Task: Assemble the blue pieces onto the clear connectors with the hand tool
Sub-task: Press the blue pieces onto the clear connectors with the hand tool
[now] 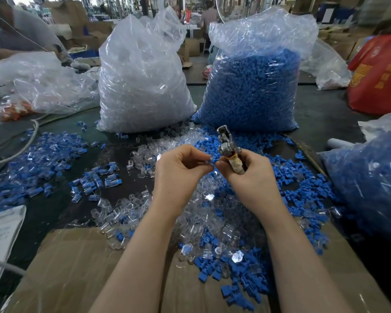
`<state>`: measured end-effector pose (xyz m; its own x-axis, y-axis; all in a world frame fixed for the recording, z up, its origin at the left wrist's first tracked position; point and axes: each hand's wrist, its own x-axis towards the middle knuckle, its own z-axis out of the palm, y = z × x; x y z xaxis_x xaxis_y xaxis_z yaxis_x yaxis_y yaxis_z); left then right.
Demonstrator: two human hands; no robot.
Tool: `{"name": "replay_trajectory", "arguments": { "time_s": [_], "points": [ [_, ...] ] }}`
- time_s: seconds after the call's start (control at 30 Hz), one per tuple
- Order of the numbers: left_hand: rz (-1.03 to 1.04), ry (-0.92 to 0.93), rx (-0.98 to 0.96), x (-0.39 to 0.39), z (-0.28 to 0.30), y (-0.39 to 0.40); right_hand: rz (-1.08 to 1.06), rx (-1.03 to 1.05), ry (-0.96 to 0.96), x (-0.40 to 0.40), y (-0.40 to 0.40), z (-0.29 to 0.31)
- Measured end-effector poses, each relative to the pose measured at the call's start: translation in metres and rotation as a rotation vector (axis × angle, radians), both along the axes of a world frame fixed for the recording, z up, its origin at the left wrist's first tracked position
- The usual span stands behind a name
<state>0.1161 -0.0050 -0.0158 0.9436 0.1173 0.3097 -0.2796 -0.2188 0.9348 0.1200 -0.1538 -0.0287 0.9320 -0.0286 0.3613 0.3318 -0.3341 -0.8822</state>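
Far left, your finished pile (38,154) of blue-and-clear assemblies spreads over the dark table (127,154), a white cable (20,152) curving past it. Moving in, the big bag of clear connectors (142,86) stands upright, and loose clear connectors (212,213) spill down the middle toward the cardboard sheet (77,267) nearest you.

Now your left hand (181,168): fingers curled in, fingertips pinching something small and clear right at the meeting point between your hands. It looks like a connector, though it is too small to say how it is turned. Your right hand (248,172) is wrapped around the taped handle of the hand tool (227,143), metal head pointing up and away, while its fingertips come across to meet the left. Whether a blue piece sits in that pinch, you cannot tell from here; it is hidden between the fingertips.

Right of you, loose blue pieces (303,190) lie thick, with the bag of blue pieces (253,91) behind and another bag (370,181) at the edge.

Watch this: your right hand is doing two jobs. Gripping the tool and pinching together, you could likely fumble the small part into the mixed heap below. A crooked blue piece would probably jam or crack the connector under the tool. And that metal head sits close to your left fingertips, so a squeeze could nip them.
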Motion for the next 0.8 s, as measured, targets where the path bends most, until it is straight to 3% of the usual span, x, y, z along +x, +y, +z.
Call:
{"name": "replay_trajectory", "arguments": {
  "time_s": [0.4, 0.8],
  "points": [
    [-0.046, 0.097, -0.060, -0.0029, 0.0059, 0.0007, -0.025, 0.006, 0.013, -0.0001, 0.0002, 0.0006],
    [-0.005, 0.075, -0.093, -0.0030, 0.0055, -0.0010, -0.050, 0.023, 0.050, -0.0009, 0.0026, -0.0010]
  ]
}}
